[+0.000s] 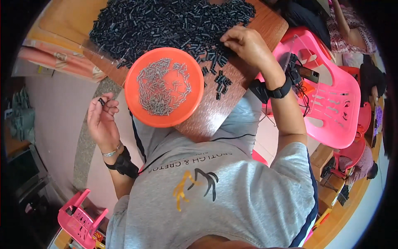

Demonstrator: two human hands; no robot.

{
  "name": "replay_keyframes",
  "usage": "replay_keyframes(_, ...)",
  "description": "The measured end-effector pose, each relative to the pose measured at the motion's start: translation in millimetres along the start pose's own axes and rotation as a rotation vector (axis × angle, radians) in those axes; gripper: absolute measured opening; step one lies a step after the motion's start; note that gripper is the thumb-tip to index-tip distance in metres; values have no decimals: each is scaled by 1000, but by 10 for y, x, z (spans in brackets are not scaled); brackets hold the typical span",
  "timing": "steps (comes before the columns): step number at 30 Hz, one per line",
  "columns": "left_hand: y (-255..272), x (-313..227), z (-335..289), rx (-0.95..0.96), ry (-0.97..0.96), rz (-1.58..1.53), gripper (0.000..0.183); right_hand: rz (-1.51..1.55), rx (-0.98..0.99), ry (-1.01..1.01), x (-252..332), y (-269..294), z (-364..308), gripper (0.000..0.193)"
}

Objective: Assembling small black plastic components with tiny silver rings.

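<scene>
A round orange basin (195, 96) sits at the near edge of the brown table (215, 110), with many small silver springs (159, 106) spread over its bottom. To its left, off the table, my left hand (103, 118) is palm up, with thumb and fingertips closed on a small black plastic part (101, 101). A wide heap of small black plastic parts (166, 27) covers the far side of the table. At the heap's right edge my right hand (251, 45) has its fingertips pinched together. Whatever is between them is too small to make out. Several loose black parts (219, 83) lie nearer me.
A pink plastic chair (331, 99) stands right of the table, with a phone (309, 74) and black cables by it. Another pink chair (78, 222) is at the lower left. Other people (352, 29) sit at the far right. Black straps circle both my wrists.
</scene>
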State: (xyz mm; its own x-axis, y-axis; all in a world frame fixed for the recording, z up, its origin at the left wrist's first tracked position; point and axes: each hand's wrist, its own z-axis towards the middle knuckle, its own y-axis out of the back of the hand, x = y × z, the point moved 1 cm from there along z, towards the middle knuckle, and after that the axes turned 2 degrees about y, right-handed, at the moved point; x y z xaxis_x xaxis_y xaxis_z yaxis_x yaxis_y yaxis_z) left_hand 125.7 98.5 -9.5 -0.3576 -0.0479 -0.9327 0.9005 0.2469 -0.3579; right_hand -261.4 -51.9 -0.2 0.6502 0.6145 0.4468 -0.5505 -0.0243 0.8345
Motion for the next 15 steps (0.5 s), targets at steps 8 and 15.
replay_keyframes(8, -31, 36, 70, 27, 30, -37, 20, -10, 62, 8, 147, -1, 22, 11)
replay_keyframes(15, -41, 41, 102, 7, 48, -45, 18, -92, 160, 179, 310, -216, 279, 11)
